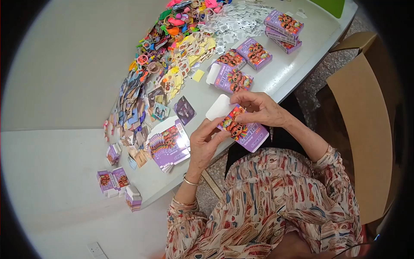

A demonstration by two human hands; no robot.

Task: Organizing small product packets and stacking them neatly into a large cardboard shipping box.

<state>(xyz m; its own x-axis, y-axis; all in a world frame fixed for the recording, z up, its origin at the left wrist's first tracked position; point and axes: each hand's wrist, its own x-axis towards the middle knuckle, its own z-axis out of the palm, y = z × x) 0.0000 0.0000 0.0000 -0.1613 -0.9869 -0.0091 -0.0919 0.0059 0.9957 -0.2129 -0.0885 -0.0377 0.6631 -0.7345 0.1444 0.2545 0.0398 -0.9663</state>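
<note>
Between my two hands is a small purple cardboard box (253,139) with colourful cartoon faces on it, its white end flap sticking out at the top. My left hand (206,141) pinches its left side. On the upper right, my right hand (262,110) has its fingers closed at the flap end, with the thumb on the printed face. What lies inside the box is hidden. Just left of my left hand lies a stack of flat, unfolded purple box blanks (170,146). A dark picture card (185,110) rests on the table above that stack.
Several filled-out purple boxes (254,52) stand at the upper right. Heaps of cards (133,101), stickers (183,58), colourful small toys (172,26) and white packets (241,21) line the table's wall side. More boxes (113,181) sit lower left. A large open carton (362,129) is at right.
</note>
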